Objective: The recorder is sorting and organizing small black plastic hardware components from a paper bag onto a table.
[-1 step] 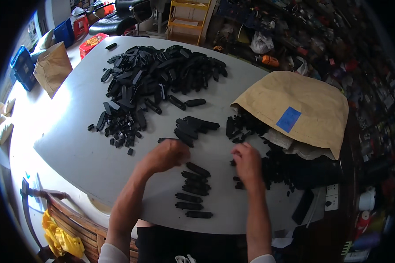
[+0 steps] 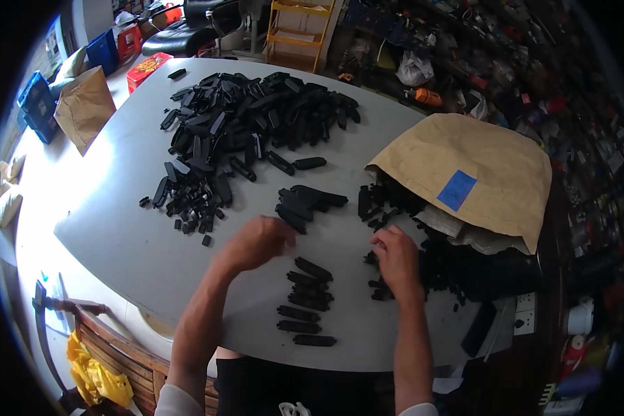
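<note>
My left hand [image 2: 260, 244] hovers over the middle of the table with its fingers curled in; the tips are slightly blurred, and anything in them is hidden. Just beyond it lies a small group of long black plastic casings [image 2: 305, 197]. Below its fingertips, a column of similar black casings [image 2: 310, 298] runs toward me, mostly lying crosswise. On the right, my right hand [image 2: 399, 256] has thumb and fingers drawn together beside a pile of small black parts [image 2: 437, 267]. Whatever its fingertips pinch cannot be made out.
A large heap of black casings [image 2: 256, 111] covers the far part of the white table [image 2: 118, 229]. Small black pieces [image 2: 194, 208] lie at its near left. A brown paper sack [image 2: 485, 166] with a blue label rests on the right, its mouth toward the small parts. Cluttered shelves stand beyond.
My left hand has shifted slightly up and left, away from the column of casings. A casing end that showed behind it is out of sight. My right hand has moved slightly right.
</note>
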A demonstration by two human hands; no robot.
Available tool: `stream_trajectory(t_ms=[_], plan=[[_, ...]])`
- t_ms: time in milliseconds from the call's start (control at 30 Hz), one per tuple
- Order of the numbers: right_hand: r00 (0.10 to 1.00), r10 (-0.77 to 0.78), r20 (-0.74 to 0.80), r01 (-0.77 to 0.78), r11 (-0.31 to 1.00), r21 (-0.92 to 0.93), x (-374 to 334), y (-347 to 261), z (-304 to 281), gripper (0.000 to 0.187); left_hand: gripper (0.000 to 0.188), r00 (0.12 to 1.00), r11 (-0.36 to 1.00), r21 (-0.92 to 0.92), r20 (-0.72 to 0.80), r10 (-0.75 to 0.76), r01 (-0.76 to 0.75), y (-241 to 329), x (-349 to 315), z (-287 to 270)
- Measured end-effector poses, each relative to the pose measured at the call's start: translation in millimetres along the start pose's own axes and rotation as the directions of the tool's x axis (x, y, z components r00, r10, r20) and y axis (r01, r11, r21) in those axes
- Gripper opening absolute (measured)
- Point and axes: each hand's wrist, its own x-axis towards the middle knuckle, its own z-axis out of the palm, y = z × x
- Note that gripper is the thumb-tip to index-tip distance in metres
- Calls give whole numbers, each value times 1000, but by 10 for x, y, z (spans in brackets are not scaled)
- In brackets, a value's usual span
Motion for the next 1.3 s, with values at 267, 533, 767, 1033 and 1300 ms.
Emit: stream_trajectory(t_ms=[267, 533, 767, 1033, 1300], plan=[[989, -50, 138, 70, 987, -147, 53, 185, -33, 23, 16, 935, 910, 307, -302, -183, 278, 4, 33, -77], [996, -32, -80, 48, 977, 209, -1, -64, 22, 19, 13, 979, 987, 134, -198, -56, 84, 185, 313, 249], [957, 163, 238, -283, 691, 665, 11, -121, 141, 17, 19, 986, 954, 283, -158, -56, 99, 197, 431, 371], [943, 203, 266, -332, 660, 674, 52, -181, 266, 22, 23, 977, 999, 42, -211, -6, 15, 61, 264, 419], [993, -114, -30, 114, 861, 495, 177, -346, 509, 24, 17, 972, 997, -74, -233, -16, -2, 18, 268, 431]])
